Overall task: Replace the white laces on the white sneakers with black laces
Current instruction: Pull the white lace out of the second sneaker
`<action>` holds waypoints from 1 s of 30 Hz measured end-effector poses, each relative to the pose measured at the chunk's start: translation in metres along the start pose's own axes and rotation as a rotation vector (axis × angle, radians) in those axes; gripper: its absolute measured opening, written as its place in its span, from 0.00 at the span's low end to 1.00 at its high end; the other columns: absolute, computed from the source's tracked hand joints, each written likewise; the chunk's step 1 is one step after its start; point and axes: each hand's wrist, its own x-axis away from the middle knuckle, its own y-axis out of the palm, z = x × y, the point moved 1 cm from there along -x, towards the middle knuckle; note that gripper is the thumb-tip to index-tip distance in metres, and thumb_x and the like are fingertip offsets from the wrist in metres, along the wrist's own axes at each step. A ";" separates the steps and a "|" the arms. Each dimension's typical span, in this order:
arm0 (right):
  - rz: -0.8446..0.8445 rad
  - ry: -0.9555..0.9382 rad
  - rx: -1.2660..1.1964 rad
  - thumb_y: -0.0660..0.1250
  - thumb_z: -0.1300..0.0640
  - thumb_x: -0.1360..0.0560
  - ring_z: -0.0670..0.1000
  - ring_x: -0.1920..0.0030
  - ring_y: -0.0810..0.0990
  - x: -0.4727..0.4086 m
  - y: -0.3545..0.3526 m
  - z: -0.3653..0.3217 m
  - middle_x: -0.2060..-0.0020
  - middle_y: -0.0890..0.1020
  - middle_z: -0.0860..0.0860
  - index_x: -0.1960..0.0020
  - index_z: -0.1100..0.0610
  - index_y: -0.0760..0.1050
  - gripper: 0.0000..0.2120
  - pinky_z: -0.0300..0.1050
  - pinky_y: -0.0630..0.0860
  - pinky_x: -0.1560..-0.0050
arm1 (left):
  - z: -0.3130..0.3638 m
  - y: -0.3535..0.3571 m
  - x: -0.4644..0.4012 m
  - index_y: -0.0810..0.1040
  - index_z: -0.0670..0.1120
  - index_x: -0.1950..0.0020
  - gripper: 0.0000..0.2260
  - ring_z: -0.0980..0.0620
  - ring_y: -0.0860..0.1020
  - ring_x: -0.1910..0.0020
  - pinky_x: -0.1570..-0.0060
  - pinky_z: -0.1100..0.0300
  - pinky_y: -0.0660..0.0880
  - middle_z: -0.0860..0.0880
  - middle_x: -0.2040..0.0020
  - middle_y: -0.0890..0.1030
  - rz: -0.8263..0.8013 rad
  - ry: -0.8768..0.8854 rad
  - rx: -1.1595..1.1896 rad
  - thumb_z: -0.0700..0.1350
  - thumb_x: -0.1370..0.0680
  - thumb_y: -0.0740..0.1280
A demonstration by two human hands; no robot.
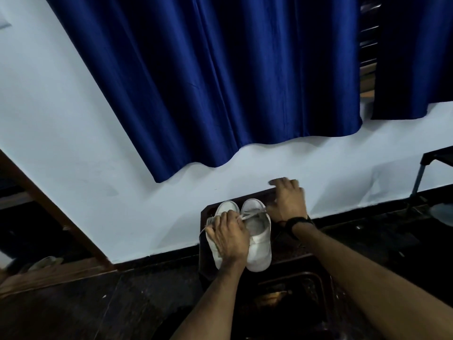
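Two white sneakers stand side by side on a small dark table, toes toward a pale blue wall and heels toward the person. The left hand lies over the left shoe and covers most of its top, its fingers curled round a white lace — the lace runs from the fingertips across to the eyelets of the right shoe, pulled fairly straight, and a loose end of lace trails off the left side of the left shoe. The right shoe is mostly uncovered, its opening and tongue plain to see. The right hand is just beside the toe of the right shoe, over the far corner of the table; its fingers are spread and somewhat blurred, and they hold nothing that can be made out, though whether the palm rests on the table cannot be told. A dark band sits on the right wrist. Both forearms reach in from the lower edge of the view. Above the shoes a deep blue curtain hangs down the wall, its wavy hem ending well above the table, and a second dark panel of curtain hangs at the far right. A brown wooden frame slants along the left side. At the right edge stands part of a dark stand with a thin metal leg. The floor is dark — speckled and dim.
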 end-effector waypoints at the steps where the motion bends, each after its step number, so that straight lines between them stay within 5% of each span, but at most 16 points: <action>1: -0.052 -0.152 -0.021 0.64 0.53 0.38 0.58 0.44 0.73 0.003 0.006 -0.006 0.45 0.80 0.51 0.41 0.52 0.78 0.25 0.50 0.69 0.46 | 0.000 0.000 0.000 0.78 0.49 0.60 0.04 0.47 0.77 0.55 0.50 0.49 0.68 0.51 0.63 0.80 -0.002 -0.003 -0.002 0.42 0.30 0.73; 4: -0.260 -0.485 0.248 0.62 0.48 0.29 0.57 0.44 0.73 0.012 0.025 -0.031 0.50 0.82 0.51 0.47 0.52 0.80 0.15 0.51 0.66 0.44 | -0.002 0.001 0.001 0.79 0.49 0.60 0.04 0.46 0.77 0.55 0.50 0.50 0.67 0.51 0.62 0.81 -0.014 -0.014 0.002 0.41 0.30 0.71; 6: -0.282 -0.535 0.396 0.59 0.48 0.24 0.57 0.43 0.73 0.014 0.034 -0.039 0.52 0.82 0.53 0.49 0.54 0.80 0.15 0.51 0.64 0.43 | -0.002 0.002 0.001 0.79 0.49 0.59 0.03 0.46 0.78 0.56 0.50 0.50 0.67 0.51 0.62 0.81 -0.007 -0.016 0.015 0.42 0.30 0.67; 10: -0.177 -0.385 0.342 0.61 0.49 0.25 0.55 0.43 0.73 0.004 0.028 -0.032 0.53 0.83 0.49 0.52 0.52 0.81 0.12 0.51 0.63 0.44 | -0.004 0.004 0.001 0.79 0.49 0.59 0.02 0.47 0.78 0.56 0.51 0.49 0.67 0.52 0.62 0.81 0.003 0.005 -0.007 0.42 0.29 0.68; 15: 0.127 0.221 -0.049 0.65 0.54 0.28 0.55 0.49 0.76 -0.018 -0.016 0.003 0.56 0.84 0.48 0.54 0.48 0.82 0.08 0.50 0.66 0.50 | -0.004 0.006 0.001 0.79 0.49 0.59 0.05 0.47 0.77 0.55 0.49 0.48 0.68 0.51 0.61 0.80 -0.019 -0.003 -0.028 0.44 0.31 0.73; 18: 0.002 0.269 0.074 0.67 0.53 0.29 0.56 0.45 0.75 -0.019 -0.023 0.017 0.50 0.82 0.52 0.45 0.51 0.79 0.12 0.50 0.68 0.47 | -0.003 0.005 0.001 0.79 0.49 0.56 0.05 0.46 0.77 0.53 0.46 0.46 0.71 0.50 0.59 0.80 -0.036 0.044 -0.054 0.43 0.30 0.72; 21: -0.064 0.234 -0.130 0.69 0.55 0.33 0.58 0.41 0.73 -0.002 -0.009 0.010 0.42 0.75 0.54 0.37 0.54 0.73 0.24 0.51 0.72 0.43 | 0.002 0.003 -0.007 0.81 0.50 0.47 0.14 0.46 0.77 0.50 0.50 0.47 0.72 0.51 0.51 0.81 -0.143 0.193 -0.124 0.41 0.31 0.71; 25: -0.262 0.242 -0.324 0.70 0.51 0.32 0.59 0.46 0.79 0.026 0.022 -0.012 0.47 0.79 0.56 0.43 0.55 0.73 0.20 0.51 0.78 0.49 | 0.003 0.007 -0.029 0.75 0.51 0.34 0.22 0.47 0.75 0.42 0.44 0.50 0.72 0.52 0.43 0.80 -0.436 0.417 -0.196 0.44 0.28 0.68; 28: -0.159 0.266 -0.368 0.66 0.57 0.28 0.62 0.48 0.79 0.048 0.040 -0.017 0.48 0.79 0.57 0.44 0.57 0.71 0.14 0.54 0.76 0.53 | 0.002 0.011 -0.039 0.79 0.52 0.40 0.16 0.48 0.73 0.43 0.42 0.53 0.69 0.52 0.47 0.79 -0.530 0.488 -0.147 0.52 0.25 0.60; 30: -0.074 0.312 -0.456 0.65 0.58 0.28 0.62 0.51 0.80 0.056 0.043 -0.018 0.51 0.80 0.58 0.44 0.56 0.70 0.13 0.54 0.76 0.55 | 0.007 0.008 -0.042 0.82 0.51 0.48 0.22 0.49 0.73 0.45 0.42 0.54 0.68 0.52 0.50 0.78 -0.537 0.517 -0.142 0.56 0.27 0.51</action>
